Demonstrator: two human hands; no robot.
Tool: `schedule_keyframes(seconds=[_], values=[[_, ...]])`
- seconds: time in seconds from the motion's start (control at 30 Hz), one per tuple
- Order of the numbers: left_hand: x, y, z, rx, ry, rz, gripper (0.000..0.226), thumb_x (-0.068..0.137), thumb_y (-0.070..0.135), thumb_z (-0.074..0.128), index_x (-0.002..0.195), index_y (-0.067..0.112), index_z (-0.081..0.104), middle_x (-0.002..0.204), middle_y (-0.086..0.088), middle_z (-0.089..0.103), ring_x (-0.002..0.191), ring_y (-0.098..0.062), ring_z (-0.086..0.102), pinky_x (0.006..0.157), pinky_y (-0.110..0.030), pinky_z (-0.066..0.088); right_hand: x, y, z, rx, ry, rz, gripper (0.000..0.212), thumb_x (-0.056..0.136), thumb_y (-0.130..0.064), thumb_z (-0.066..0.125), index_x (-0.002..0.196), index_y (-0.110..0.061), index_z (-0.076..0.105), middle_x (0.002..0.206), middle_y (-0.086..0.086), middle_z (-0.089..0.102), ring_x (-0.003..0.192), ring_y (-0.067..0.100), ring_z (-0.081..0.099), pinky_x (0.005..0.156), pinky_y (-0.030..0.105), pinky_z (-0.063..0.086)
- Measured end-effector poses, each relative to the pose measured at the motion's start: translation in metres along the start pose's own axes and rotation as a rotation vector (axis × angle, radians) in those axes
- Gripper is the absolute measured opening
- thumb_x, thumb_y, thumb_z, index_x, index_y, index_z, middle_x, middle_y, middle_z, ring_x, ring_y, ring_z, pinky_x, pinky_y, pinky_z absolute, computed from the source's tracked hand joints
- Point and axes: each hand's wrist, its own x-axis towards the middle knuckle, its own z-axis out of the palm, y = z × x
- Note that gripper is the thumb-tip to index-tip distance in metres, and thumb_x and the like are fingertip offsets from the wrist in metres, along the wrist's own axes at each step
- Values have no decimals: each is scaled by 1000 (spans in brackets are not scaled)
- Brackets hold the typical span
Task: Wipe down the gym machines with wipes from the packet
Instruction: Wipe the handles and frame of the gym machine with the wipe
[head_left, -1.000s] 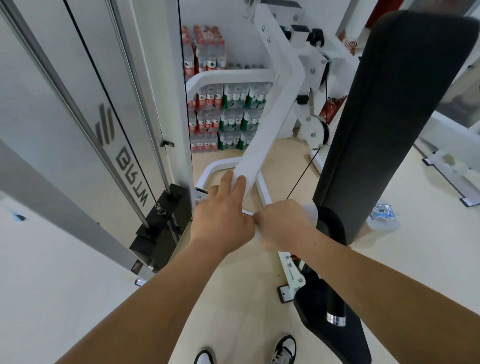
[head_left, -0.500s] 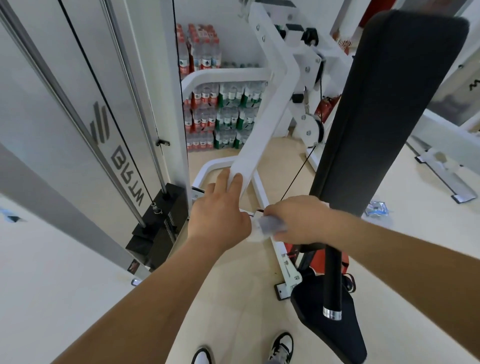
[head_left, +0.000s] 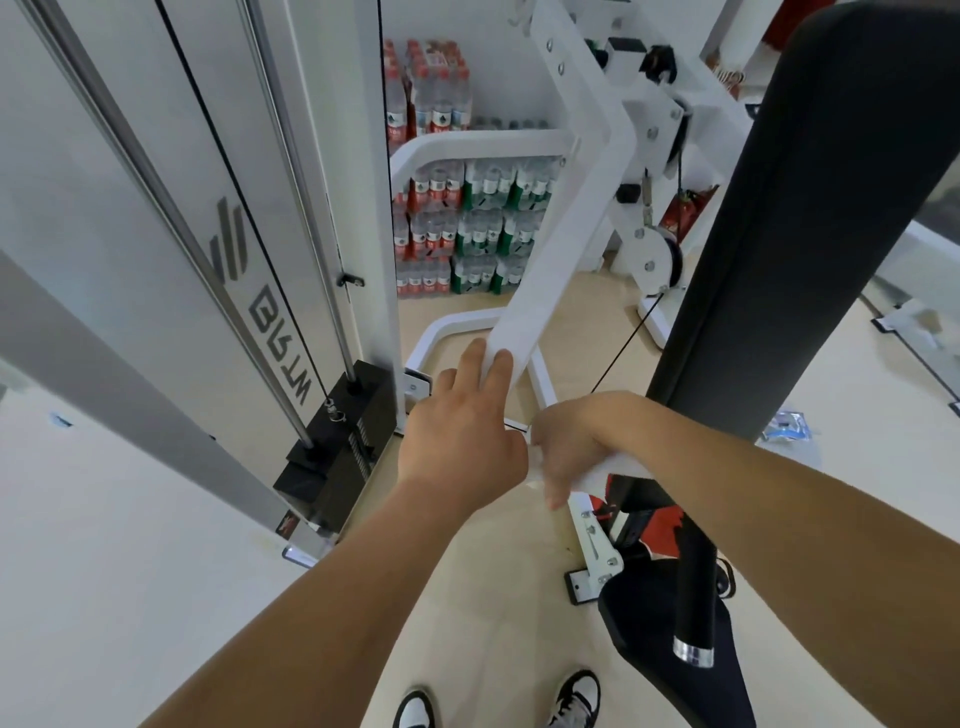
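Left hand (head_left: 462, 431) flat, fingers straight, pressing white frame bar (head_left: 550, 270) toward 12 o'clock, likely steadying it for wiping. Right hand (head_left: 576, 441) at its 3 o'clock, fingers curled round white wipe (head_left: 536, 470), rubbing bar's lower end. Wipe soft, crumpled, mostly hidden. Bar smooth painted metal, boxy, bent. Packet (head_left: 789, 423) crinkly bluish plastic, on floor at 3 o'clock, well apart, past matte black padded backrest (head_left: 831, 208)

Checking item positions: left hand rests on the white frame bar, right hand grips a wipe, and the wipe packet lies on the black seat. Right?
No. The head view shows the wipe packet on the floor right of the black back pad, not on the seat. The left hand does rest on the white frame bar, and the right hand grips the wipe.
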Motion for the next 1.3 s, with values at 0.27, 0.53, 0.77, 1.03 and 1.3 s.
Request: schedule_keyframes(seconds=[0.27, 0.53, 0.77, 1.03, 1.3], values=[[0, 0, 2, 2, 5, -14, 76, 84, 37, 51, 154, 25, 22, 166, -3, 17, 127, -29, 48, 82, -40, 52, 19, -2, 77, -341, 1144, -53, 26, 60, -10, 75, 66, -19, 52, 51, -2, 44, 43, 25, 47, 54, 31, 28], [-1, 0, -2, 2, 1, -6, 75, 85, 33, 53, 153, 26, 22, 165, -2, 17, 127, -29, 46, 81, -39, 50, 1, -11, -9, -43, -53, -56, 48, 81, -43, 78, 118, -14, 67, 106, 1, 68, 97, 20, 66, 86, 36, 55], [0, -1, 3, -10, 19, -13, 73, 84, 39, 51, 152, 26, 25, 164, -2, 21, 123, -29, 49, 81, -40, 51, -1, -6, 57, -342, 785, -35, 16, 70, -17, 65, 73, -18, 50, 56, -3, 45, 49, 24, 50, 53, 30, 40], [-1, -1, 1, -6, 11, 1, 73, 86, 35, 52, 152, 26, 23, 165, -2, 19, 128, -29, 47, 80, -40, 55, -5, 21, 61, -312, 850, -63, 14, 80, -19, 66, 91, -23, 59, 70, -5, 57, 64, 21, 60, 60, 33, 48], [-1, 0, 2, 4, 12, -16, 73, 85, 33, 53, 151, 26, 23, 163, -2, 20, 124, -28, 48, 77, -40, 55, -26, 31, 17, -11, 263, 93, 24, 81, -23, 67, 105, -21, 67, 89, -1, 68, 79, 18, 67, 68, 30, 53]])
